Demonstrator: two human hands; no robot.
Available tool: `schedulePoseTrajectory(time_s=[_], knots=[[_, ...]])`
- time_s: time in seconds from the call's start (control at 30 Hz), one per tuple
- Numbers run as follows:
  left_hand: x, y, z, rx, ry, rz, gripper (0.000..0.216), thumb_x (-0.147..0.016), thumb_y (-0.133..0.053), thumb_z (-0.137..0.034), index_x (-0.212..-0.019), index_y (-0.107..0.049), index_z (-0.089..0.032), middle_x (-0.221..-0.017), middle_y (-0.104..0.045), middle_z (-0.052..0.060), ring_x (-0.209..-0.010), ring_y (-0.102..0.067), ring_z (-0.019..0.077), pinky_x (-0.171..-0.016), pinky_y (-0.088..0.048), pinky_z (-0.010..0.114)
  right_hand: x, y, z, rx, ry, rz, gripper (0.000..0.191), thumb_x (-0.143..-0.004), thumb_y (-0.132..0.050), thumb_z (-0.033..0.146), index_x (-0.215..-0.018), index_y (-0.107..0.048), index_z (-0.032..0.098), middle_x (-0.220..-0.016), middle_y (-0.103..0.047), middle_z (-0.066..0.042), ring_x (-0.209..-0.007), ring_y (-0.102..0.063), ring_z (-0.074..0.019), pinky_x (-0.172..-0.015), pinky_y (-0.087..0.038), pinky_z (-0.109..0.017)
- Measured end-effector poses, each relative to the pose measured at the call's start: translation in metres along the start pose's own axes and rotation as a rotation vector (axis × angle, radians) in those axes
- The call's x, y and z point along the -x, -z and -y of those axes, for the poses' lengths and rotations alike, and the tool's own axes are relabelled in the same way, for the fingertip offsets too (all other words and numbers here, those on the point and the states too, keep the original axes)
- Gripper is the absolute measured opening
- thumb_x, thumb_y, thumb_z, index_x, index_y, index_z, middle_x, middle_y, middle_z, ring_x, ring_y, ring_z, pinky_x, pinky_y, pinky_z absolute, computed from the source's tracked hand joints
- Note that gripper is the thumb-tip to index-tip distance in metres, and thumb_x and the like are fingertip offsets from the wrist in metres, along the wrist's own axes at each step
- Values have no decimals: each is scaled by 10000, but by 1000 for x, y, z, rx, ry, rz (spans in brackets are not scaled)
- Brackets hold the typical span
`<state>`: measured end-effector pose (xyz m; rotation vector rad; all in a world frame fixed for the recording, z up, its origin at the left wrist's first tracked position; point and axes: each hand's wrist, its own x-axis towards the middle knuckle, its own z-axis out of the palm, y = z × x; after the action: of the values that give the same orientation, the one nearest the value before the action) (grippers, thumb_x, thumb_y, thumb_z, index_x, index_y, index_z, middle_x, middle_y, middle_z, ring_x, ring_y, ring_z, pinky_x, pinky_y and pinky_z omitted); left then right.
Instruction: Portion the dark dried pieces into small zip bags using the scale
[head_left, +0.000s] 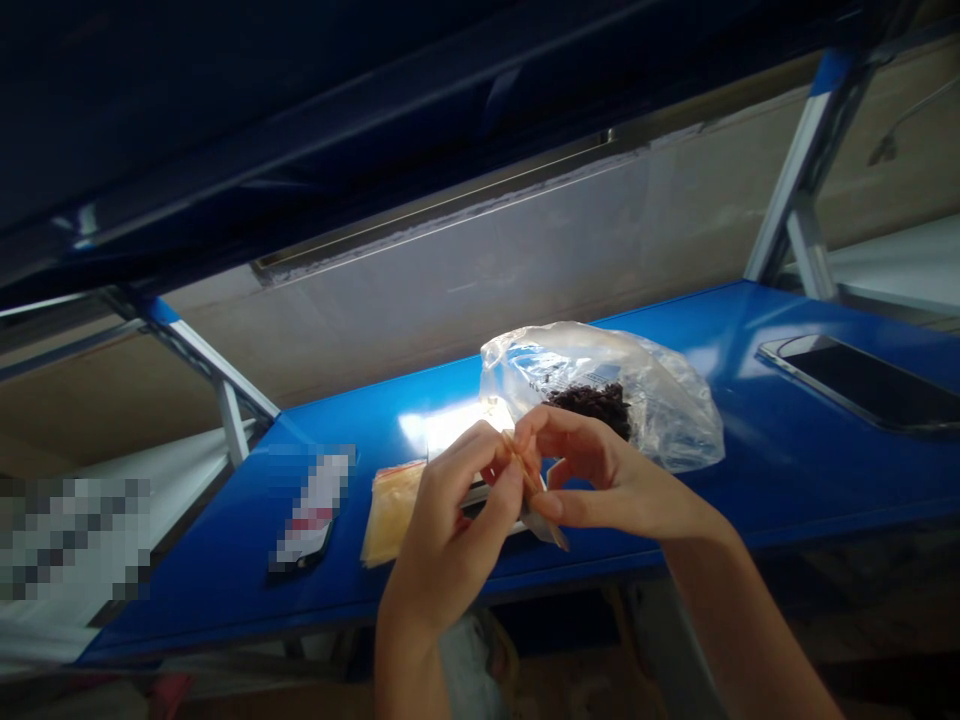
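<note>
My left hand (457, 510) and my right hand (592, 470) meet above the front of the blue table, both with fingers closed in a pinch. Between them they grip a small plastic bag (546, 527) by its upper edge, its lower corner hanging toward the table front. My fingers cover much of this bag, and I cannot see whether anything is inside. Just left of my left hand lies a stack of small yellowish zip bags (391, 512) with a reddish top edge. Behind my right hand, a large clear plastic bag (675, 410) lies open around dark dried pieces (596, 405).
A brightly lit white object (461, 430), partly hidden, sits behind my hands on the blue table (750, 480). A dark-screened phone or tablet (862, 380) rests at right; a blurred-out item (311, 510) lies at left. A dark shelf (300, 120) hangs overhead between metal posts.
</note>
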<state>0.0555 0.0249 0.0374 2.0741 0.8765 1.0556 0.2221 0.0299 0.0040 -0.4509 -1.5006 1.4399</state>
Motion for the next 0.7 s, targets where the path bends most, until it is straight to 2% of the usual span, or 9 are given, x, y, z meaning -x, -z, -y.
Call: schedulePoseTrajectory(time_s=[0.13,0.33,0.5,0.7], knots=[[0,1,1,-25,6,-23,216,-913,-453,-187,-701,-494,-194,-704,-481,-29,-689,-466,108,-629,-392,212,0,-1,0,60,26,-30,268,-780,-714,271,-1000,-569,225,-784,-555,29,-674,-567,-101,-518,-438,-182],[-6,-5,5,-141,-3,-92,230,-922,-449,-172,-694,-480,-191,-741,-488,-26,-714,-473,102,-647,-385,210,0,-5,3,321,20,-294,179,-790,-689,255,-956,-645,205,-777,-640,6,-667,-636,-121,-541,-481,-199],[-9,-11,4,-206,-10,-147,197,-918,-466,-178,-723,-493,-187,-773,-502,-22,-693,-489,90,-637,-392,210,4,-4,9,518,48,-402,170,-809,-671,303,-937,-743,217,-832,-743,-32,-677,-684,-150,-531,-533,-209],[-8,-19,2,-278,-65,-176,166,-900,-486,-168,-736,-497,-193,-774,-518,-19,-692,-497,96,-623,-400,214,7,-4,10,634,144,-549,115,-780,-707,306,-828,-779,230,-757,-766,-22,-620,-691,-143,-487,-525,-191]])
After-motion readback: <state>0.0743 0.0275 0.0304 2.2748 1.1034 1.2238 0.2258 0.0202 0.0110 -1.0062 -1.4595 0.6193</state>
